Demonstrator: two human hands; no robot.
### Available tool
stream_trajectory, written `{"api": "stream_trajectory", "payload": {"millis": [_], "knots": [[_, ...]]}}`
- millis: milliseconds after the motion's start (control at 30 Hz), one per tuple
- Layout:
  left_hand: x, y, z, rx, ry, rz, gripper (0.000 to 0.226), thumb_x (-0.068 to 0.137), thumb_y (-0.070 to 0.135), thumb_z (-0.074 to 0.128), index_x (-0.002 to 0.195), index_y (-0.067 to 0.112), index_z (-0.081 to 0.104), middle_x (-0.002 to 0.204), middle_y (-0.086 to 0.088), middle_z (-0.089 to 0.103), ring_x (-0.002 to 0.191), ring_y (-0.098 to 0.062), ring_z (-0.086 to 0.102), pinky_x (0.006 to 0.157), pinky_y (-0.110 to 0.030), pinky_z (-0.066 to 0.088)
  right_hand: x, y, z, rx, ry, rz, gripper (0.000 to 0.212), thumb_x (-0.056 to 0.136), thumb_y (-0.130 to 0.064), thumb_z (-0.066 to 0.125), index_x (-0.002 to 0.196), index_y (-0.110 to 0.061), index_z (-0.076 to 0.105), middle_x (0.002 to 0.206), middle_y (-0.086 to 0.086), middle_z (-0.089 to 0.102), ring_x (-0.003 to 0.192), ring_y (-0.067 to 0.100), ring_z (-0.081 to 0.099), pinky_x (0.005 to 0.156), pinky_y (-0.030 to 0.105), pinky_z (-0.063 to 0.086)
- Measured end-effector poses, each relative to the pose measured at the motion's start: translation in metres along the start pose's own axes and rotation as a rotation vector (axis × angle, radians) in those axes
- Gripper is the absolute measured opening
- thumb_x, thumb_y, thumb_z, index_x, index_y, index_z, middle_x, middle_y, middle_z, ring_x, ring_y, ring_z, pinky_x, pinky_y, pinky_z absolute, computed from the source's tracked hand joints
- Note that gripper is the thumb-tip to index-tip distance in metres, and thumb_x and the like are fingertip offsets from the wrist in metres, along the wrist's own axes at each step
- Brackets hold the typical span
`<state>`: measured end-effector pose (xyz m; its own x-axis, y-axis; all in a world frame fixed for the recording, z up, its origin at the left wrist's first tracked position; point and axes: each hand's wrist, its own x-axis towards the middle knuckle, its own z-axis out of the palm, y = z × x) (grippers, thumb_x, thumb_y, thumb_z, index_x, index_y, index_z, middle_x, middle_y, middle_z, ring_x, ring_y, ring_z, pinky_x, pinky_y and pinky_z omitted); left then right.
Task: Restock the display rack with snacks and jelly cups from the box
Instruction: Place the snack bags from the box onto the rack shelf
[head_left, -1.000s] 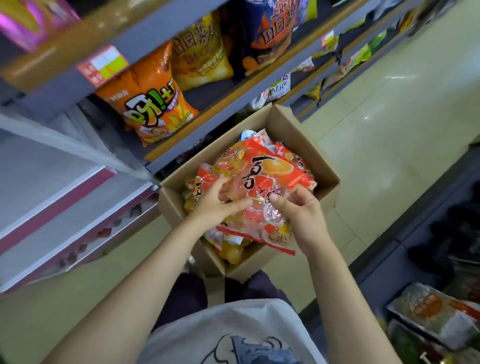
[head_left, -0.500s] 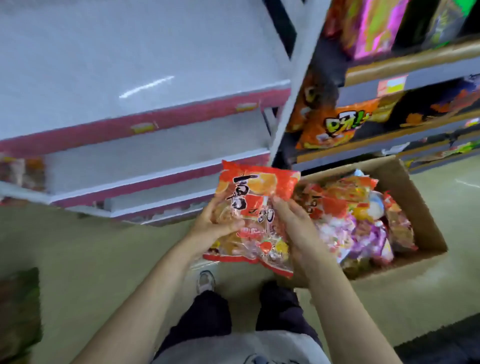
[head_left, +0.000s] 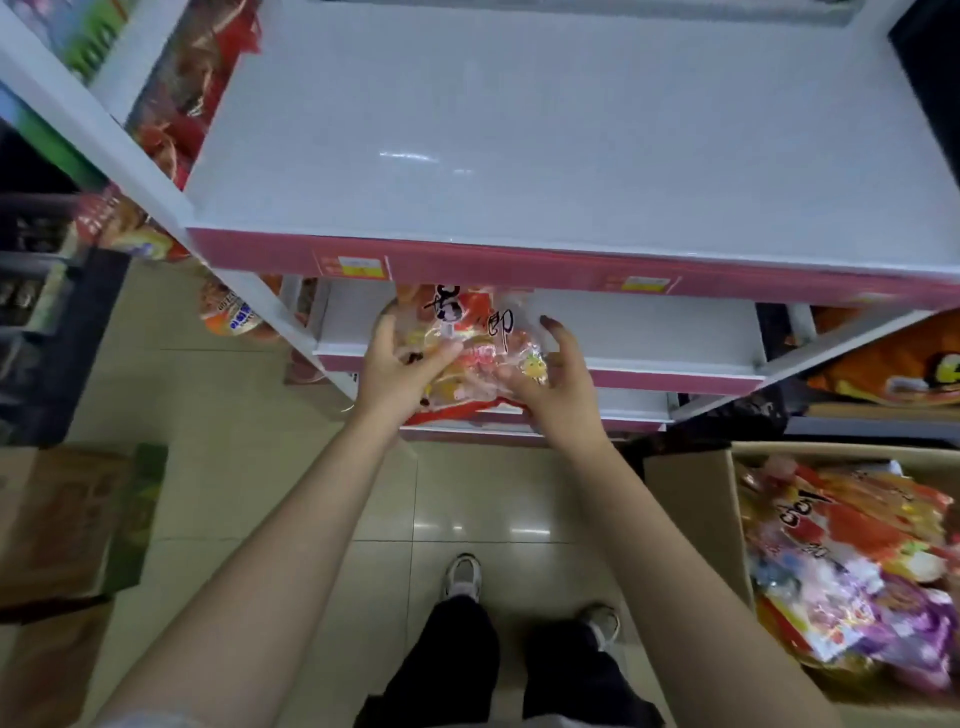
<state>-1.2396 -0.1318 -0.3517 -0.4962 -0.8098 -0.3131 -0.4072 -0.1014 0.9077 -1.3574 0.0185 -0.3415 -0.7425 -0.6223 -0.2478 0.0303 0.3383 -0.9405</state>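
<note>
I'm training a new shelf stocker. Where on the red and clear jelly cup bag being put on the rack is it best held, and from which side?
Grip the red and clear jelly cup bag by its two side edges, as the left hand and right hand do, coming from the near end. It is wide, soft and lumpy, so a two-sided hold probably stops sagging while its far end slides onto the white shelf.

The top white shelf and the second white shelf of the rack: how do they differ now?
The top white shelf lies bare in view and nearer the camera; the second white shelf is receiving the red jelly bag. The left hand and right hand grip the bag at the second shelf, not the top one. Both have a pink front edge.
</note>
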Motion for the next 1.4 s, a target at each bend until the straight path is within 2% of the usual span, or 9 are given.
{"api": "stream_trajectory", "payload": {"millis": [233,433,600,767,967,1067,1167,1300,1400], "knots": [[0.013,-0.058,0.0,0.506,0.004,0.302,0.058,0.096,0.04,0.061,0.147,0.02,0.043,0.157,-0.009,0.028,0.144,-0.025,0.03,0.115,-0.042,0.032,0.028,0.046,0.03,-0.703,0.051,-0.302,0.051,0.092,-0.036,0.066,0.136,-0.013,0.053,0.136,0.01,0.053,0.126,0.03,0.048,0.1,0.055,0.046],[0.008,-0.101,-0.005,0.988,-0.148,0.485,0.068,0.103,0.058,0.023,0.158,0.03,-0.007,0.164,0.006,-0.02,0.151,-0.016,-0.018,0.123,-0.047,-0.002,0.015,0.076,0.044,-0.995,-0.092,-0.299,0.072,0.099,-0.064,0.021,0.159,-0.027,0.006,0.167,0.003,0.004,0.153,0.02,-0.007,0.124,0.049,0.004],[0.032,-0.102,-0.003,1.172,-0.157,0.429,0.076,0.095,0.07,0.005,0.157,0.029,-0.011,0.162,0.006,-0.025,0.149,-0.015,-0.023,0.119,-0.046,-0.011,0.032,0.077,0.049,-1.136,-0.131,-0.218,0.077,0.095,-0.071,0.011,0.157,-0.031,-0.012,0.164,-0.005,-0.017,0.15,0.012,-0.021,0.115,0.047,-0.015],[0.046,-0.081,0.004,1.289,-0.085,0.442,0.08,0.095,0.072,0.003,0.158,0.025,-0.008,0.165,-0.001,-0.015,0.153,-0.02,-0.002,0.117,-0.054,-0.019,0.06,0.068,0.048,-1.316,-0.116,-0.271,0.078,0.094,-0.073,0.001,0.156,-0.029,-0.014,0.165,-0.002,-0.013,0.152,0.017,-0.013,0.113,0.051,-0.026],[0.064,-0.061,0.001,1.246,-0.232,0.353,0.079,0.086,0.073,-0.004,0.151,0.032,-0.023,0.162,-0.001,-0.025,0.152,-0.021,-0.013,0.121,-0.055,-0.007,0.087,0.059,0.032,-1.299,-0.259,-0.288,0.074,0.095,-0.068,0.004,0.155,-0.03,-0.017,0.163,-0.005,-0.021,0.15,0.014,-0.019,0.121,0.045,-0.013],[0.042,-0.053,0.002,1.164,-0.171,0.366,0.077,0.095,0.068,0.003,0.159,0.026,0.008,0.167,-0.006,0.004,0.153,-0.026,0.006,0.122,-0.053,-0.001,0.074,0.054,0.018,-1.191,-0.26,-0.309,0.072,0.098,-0.065,0.012,0.159,-0.027,-0.002,0.166,-0.004,-0.006,0.153,0.016,-0.008,0.122,0.042,-0.01],[-0.011,-0.044,0.024,0.954,-0.08,0.526,0.062,0.1,0.052,0.024,0.138,0.013,0.053,0.149,-0.009,0.047,0.137,-0.029,0.04,0.116,-0.05,0.023,0.031,0.058,-0.02,-0.938,-0.138,-0.337,0.061,0.103,-0.054,0.026,0.154,-0.02,0.032,0.163,0.001,0.025,0.152,0.02,0.012,0.121,0.039,0.003],[-0.084,-0.041,0.106,0.838,-0.192,0.583,0.052,0.099,0.045,0.034,0.124,0.01,0.064,0.13,-0.007,0.062,0.119,-0.027,0.055,0.099,-0.044,0.042,-0.045,0.081,-0.113,-0.71,0.044,-0.328,0.045,0.1,-0.044,0.043,0.122,-0.01,0.063,0.123,0.007,0.063,0.119,0.024,0.054,0.1,0.042,0.047],[-0.133,-0.055,0.205,0.857,-0.384,0.595,0.052,0.097,0.045,0.036,0.12,0.008,0.065,0.12,-0.009,0.065,0.107,-0.031,0.063,0.091,-0.045,0.049,-0.089,0.125,-0.21,-0.602,0.131,-0.046,0.044,0.097,-0.048,0.052,0.122,-0.013,0.061,0.118,0.002,0.061,0.111,0.022,0.054,0.094,0.037,0.048]]}}
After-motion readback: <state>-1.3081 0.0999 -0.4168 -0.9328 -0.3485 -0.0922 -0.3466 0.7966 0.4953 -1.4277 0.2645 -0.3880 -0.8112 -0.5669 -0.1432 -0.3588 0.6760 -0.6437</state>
